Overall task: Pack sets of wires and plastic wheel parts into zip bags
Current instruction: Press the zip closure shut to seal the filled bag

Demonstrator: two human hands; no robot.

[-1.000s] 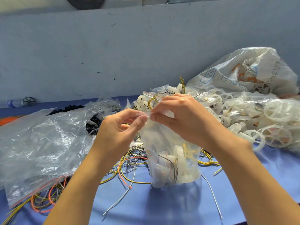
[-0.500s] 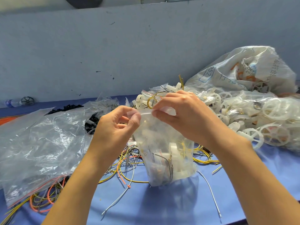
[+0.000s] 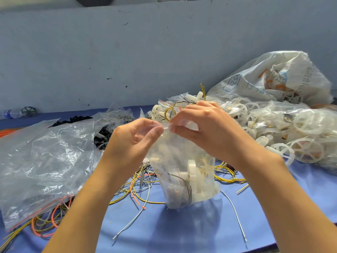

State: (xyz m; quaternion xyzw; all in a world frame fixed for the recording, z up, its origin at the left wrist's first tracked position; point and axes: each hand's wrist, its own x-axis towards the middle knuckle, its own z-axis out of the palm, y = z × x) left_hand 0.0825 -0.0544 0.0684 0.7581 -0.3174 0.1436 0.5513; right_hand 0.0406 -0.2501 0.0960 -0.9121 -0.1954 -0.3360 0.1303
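Your left hand [image 3: 135, 141] and right hand [image 3: 204, 128] pinch fingers on the bag [image 3: 184, 176] top, above the wires [image 3: 142, 187].

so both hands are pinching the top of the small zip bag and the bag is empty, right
Not empty: the head view shows the zip bag holding white plastic parts and wires. The left hand and right hand do pinch its top.
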